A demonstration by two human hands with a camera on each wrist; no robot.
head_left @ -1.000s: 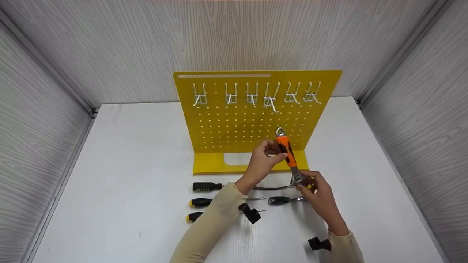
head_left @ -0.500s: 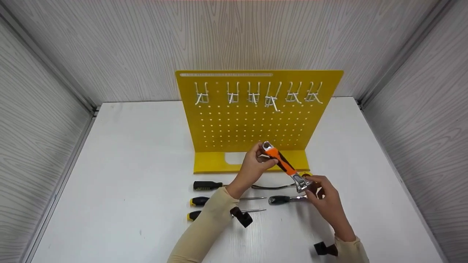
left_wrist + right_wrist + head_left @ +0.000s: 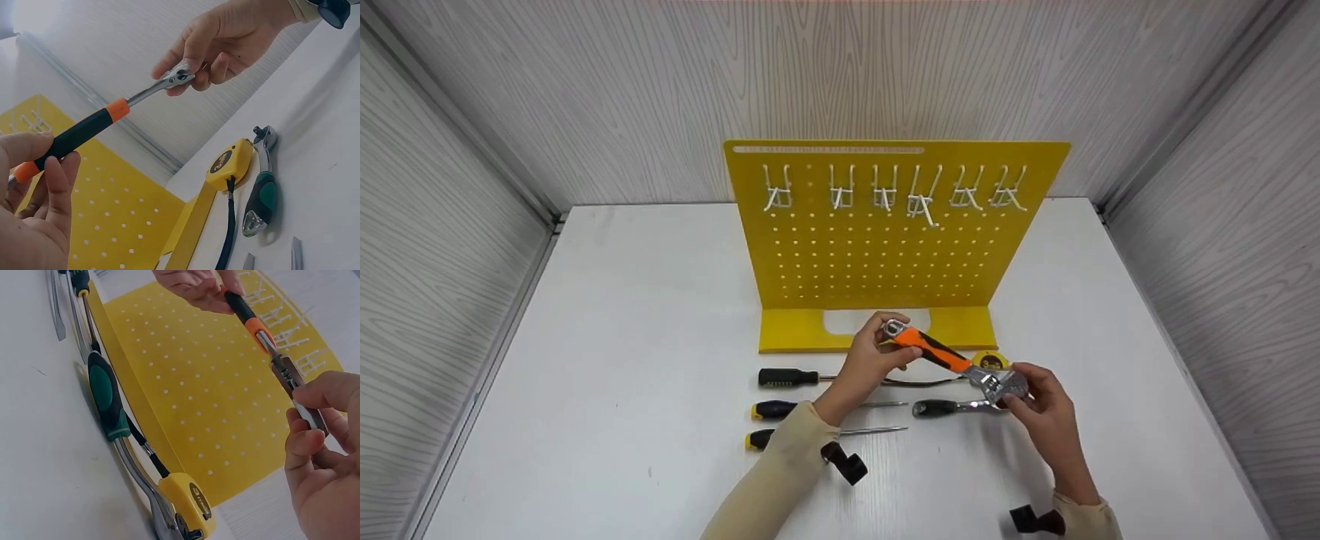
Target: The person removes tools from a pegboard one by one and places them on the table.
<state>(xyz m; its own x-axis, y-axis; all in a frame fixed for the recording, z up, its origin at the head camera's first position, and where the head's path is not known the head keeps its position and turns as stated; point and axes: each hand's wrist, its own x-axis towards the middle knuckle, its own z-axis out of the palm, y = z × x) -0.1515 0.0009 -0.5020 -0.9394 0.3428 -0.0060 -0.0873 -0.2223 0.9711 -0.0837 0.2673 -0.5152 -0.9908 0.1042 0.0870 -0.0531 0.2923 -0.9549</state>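
Observation:
An adjustable wrench (image 3: pixel 941 352) with an orange and black handle is held above the table between both hands. My left hand (image 3: pixel 871 361) pinches the handle close to its ringed end, thumb on the near side. At the other end my right hand (image 3: pixel 1046 405) pinches the metal head, as the right wrist view also shows, with the thumb (image 3: pixel 329 389) against the jaw. The wrench slants, its head lower and to the right in the head view. Below it lie a yellow tape measure (image 3: pixel 229 164) and a ratchet wrench (image 3: pixel 261 197) with a green and black grip.
Behind the hands stands a yellow pegboard (image 3: pixel 877 255) with several white wire hooks (image 3: pixel 841 191) along its top. Several screwdrivers (image 3: pixel 787 377) lie left of the ratchet, partly covered by the left arm. The tape's black strap (image 3: pixel 226 236) trails leftward on the white table (image 3: pixel 645 337).
The wrench has swung from nearly upright to a flatter slant, its ringed end moving down and left. Both hands have shifted with it, the left lower and leftward, the right to the right.

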